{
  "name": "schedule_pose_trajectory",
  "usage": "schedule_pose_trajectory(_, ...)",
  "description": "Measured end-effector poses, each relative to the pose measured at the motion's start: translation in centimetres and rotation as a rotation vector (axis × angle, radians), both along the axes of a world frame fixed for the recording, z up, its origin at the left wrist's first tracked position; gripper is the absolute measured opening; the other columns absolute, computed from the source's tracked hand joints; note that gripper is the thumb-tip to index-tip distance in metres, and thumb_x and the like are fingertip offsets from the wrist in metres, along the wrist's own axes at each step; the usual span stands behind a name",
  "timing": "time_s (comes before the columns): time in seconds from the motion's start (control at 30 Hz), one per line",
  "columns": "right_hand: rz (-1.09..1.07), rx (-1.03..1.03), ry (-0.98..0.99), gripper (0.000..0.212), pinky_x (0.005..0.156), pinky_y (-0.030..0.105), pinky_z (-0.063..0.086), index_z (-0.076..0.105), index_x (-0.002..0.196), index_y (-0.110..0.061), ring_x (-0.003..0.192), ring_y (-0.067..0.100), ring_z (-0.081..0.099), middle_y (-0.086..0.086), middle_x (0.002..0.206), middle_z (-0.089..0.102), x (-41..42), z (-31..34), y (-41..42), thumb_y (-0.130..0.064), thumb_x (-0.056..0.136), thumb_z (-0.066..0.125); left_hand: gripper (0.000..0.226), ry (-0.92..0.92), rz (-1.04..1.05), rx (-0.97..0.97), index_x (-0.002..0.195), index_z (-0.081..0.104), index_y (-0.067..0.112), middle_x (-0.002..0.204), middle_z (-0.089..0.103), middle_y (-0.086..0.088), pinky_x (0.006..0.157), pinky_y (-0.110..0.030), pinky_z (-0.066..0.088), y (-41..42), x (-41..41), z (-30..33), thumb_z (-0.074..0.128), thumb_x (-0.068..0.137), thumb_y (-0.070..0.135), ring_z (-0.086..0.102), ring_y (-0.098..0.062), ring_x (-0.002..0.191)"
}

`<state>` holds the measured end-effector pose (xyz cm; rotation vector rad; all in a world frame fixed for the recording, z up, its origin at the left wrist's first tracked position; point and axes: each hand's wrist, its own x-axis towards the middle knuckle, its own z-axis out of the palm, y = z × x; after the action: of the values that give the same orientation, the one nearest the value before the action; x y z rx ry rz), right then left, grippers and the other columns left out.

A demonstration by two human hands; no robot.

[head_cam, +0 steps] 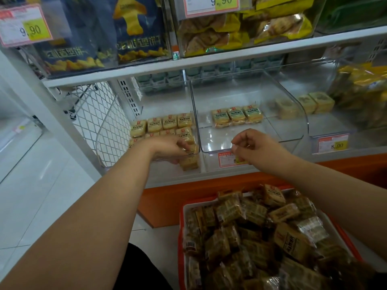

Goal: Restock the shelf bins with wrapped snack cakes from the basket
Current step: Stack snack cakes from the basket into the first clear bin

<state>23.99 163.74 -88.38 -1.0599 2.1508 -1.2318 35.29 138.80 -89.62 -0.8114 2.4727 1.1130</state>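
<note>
An orange basket [181,229] at the bottom right is heaped with several wrapped snack cakes [251,233]. A clear left bin [104,130] on the lower shelf holds rows of yellow wrapped cakes [163,124]. My left hand [169,148] reaches into its front right corner and grips a wrapped cake [189,160] there. The clear middle bin [293,114] has three cakes [236,116] in a row at its back. My right hand [249,147] hovers at that bin's front edge, fingers loosely curled, holding nothing that I can see.
An upper shelf [188,59] carries bins of blue chip bags [136,28] and yellow packs [240,28] with price tags. A right bin holds pale boxes [318,103] and yellow bags [362,88]. White mesh [92,114] closes the shelf's left end. Orange base board [167,197] runs below.
</note>
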Motion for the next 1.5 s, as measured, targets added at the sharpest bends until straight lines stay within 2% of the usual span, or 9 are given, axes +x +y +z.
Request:
schedule_pose_trajectory(0.2,0.072,0.074,0.027,0.006,0.078,0.028,0.054,0.059,0.099,-0.026,0.092,0.015,0.064,-0.002,0.099,0.065,1.3,-0.3,0.6,-0.026,0.094,0.062,0.031,0.064,0.130,0.305,0.132,0.054,0.026,0.129,0.051,-0.007,0.088,-0.030,0.053,0.7,1.7,1.4,0.037,0.107,0.016,0.055,-0.017,0.115)
schedule_pose_trajectory(0.33,0.118,0.137,0.078,0.008,0.074,0.012,0.046,0.060,0.101,-0.026,0.092,0.007,0.060,-0.008,0.098,0.062,2.1,-1.0,1.6,-0.024,0.094,0.063,0.037,0.115,0.121,-0.083,0.137,0.052,0.020,0.138,0.049,0.001,0.091,-0.032,0.048,2.9,2.6,1.9,0.042,0.105,0.036,0.050,-0.018,0.119)
schedule_pose_trajectory(0.53,0.321,0.499,0.174,0.017,0.081,0.020,0.044,0.059,0.107,-0.027,0.095,0.007,0.055,-0.013,0.099,0.056,3.1,-3.0,3.4,-0.028,0.092,0.066,0.011,0.787,0.185,-0.422,0.091,0.053,0.036,0.084,0.053,0.020,0.060,-0.009,0.037,11.0,3.6,-0.4,0.056,0.097,0.026,0.052,0.007,0.076)
schedule_pose_trajectory(0.67,0.534,0.767,0.219,0.028,0.061,0.016,0.040,0.057,0.116,-0.023,0.079,0.003,0.051,-0.013,0.092,0.054,4.6,-3.7,4.7,-0.030,0.091,0.067,0.018,0.173,-0.325,-0.312,0.110,0.058,0.034,0.104,0.061,0.011,0.072,-0.025,0.047,16.1,5.4,-5.3,0.060,0.093,0.040,0.060,-0.011,0.095)
schedule_pose_trajectory(0.77,0.701,0.891,0.173,0.046,0.073,0.023,0.045,0.052,0.125,-0.022,0.093,0.011,0.054,-0.009,0.106,0.054,5.6,-4.9,5.9,-0.038,0.087,0.072,0.052,-0.302,-0.688,-0.238,0.133,0.052,0.019,0.127,0.057,-0.003,0.081,-0.033,0.047,18.4,7.5,-8.8,0.061,0.092,0.049,0.056,-0.021,0.103)
schedule_pose_trajectory(1.0,0.895,1.120,0.130,0.085,0.099,0.028,0.036,0.027,0.151,-0.024,0.135,0.024,0.039,-0.001,0.152,0.034,7.4,-9.6,9.0,-0.037,0.083,0.076,0.036,-0.261,-0.647,-0.145,0.121,0.057,0.019,0.105,0.058,0.004,0.073,-0.034,0.050,18.9,8.2,-9.5,0.058,0.096,0.046,0.057,-0.017,0.088)
schedule_pose_trajectory(1.13,0.766,0.962,0.178,0.042,0.080,0.038,0.049,0.051,0.132,-0.014,0.104,0.026,0.057,0.008,0.124,0.057,6.5,-9.5,8.6,-0.026,0.093,0.063,0.043,-0.138,-0.452,0.017,0.132,0.053,0.027,0.124,0.058,0.005,0.087,-0.030,0.051,18.0,7.9,-7.4,0.063,0.093,0.041,0.058,-0.014,0.105)
schedule_pose_trajectory(1.33,0.443,0.523,-0.264,0.025,0.072,0.023,0.053,0.065,0.110,-0.012,0.087,0.016,0.070,0.010,0.104,0.071,3.2,-6.1,7.6,-0.029,0.092,0.066,0.053,0.032,-0.291,0.305,0.121,0.048,0.033,0.123,0.057,0.004,0.091,-0.028,0.052,16.3,7.2,-4.6,0.077,0.082,0.011,0.057,-0.014,0.112)
schedule_pose_trajectory(1.5,0.311,0.285,-0.576,0.041,0.074,0.029,0.055,0.066,0.108,-0.007,0.086,0.020,0.070,0.015,0.099,0.072,2.6,-3.6,6.9,-0.038,0.081,0.071,0.090,0.216,-0.351,-0.025,0.142,0.033,0.036,0.134,0.036,0.015,0.100,-0.020,0.039,15.1,7.3,-2.1,0.084,0.070,0.048,0.041,-0.005,0.121)
